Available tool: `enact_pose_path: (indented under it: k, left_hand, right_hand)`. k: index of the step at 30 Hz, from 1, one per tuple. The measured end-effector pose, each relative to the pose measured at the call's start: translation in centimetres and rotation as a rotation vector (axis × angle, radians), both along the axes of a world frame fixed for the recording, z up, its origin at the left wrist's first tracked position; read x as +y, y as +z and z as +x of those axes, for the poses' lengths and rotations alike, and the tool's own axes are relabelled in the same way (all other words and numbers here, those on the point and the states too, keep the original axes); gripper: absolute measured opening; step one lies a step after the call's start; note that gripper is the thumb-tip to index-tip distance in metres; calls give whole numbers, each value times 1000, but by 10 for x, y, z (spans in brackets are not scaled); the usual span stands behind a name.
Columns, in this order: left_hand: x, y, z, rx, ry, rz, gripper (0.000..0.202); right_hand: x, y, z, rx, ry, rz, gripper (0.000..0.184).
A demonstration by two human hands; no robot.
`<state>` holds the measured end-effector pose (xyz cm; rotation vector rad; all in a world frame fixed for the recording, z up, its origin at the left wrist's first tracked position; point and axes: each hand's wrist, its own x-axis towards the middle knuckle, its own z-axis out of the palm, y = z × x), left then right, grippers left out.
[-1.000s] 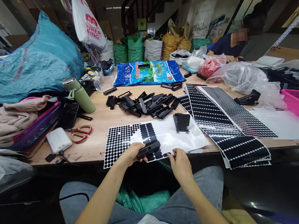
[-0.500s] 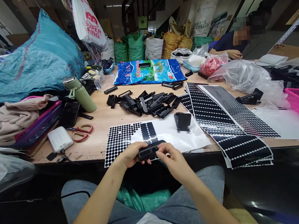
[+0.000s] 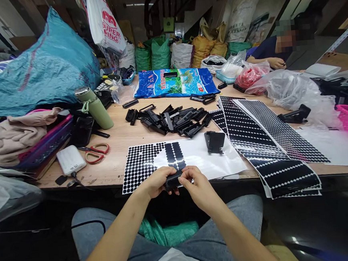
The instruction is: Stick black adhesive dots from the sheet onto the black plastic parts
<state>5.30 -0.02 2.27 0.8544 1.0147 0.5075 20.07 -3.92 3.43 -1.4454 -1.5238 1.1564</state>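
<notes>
Over the table's front edge, my left hand is closed around a flat black plastic piece with a textured face. My right hand is closed at the piece's right end, thumb and forefinger bent against it; whether a small sticker is between these fingertips cannot be seen. Just behind my hands lies a white backing sheet with round black stickers and larger black oblong ones. A black plastic bracket rests on its right part.
Beyond the sheet is a pile of black plastic parts. Long sticker sheets hang over the front edge at right. Scissors, a white power bank and a green flask are at left. Another person sits at far right.
My right hand has closed in toward my left and covers more of the piece's right end. The piece has turned slightly in my hands. The view has shifted a little.
</notes>
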Motion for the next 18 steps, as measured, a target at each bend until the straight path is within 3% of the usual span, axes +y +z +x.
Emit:
enact_pose_path:
  k: [18]
  left_hand:
    - [-6, 1, 2, 8, 27, 5, 14]
  right_hand:
    - [-6, -8, -7, -78, -27, 104, 13]
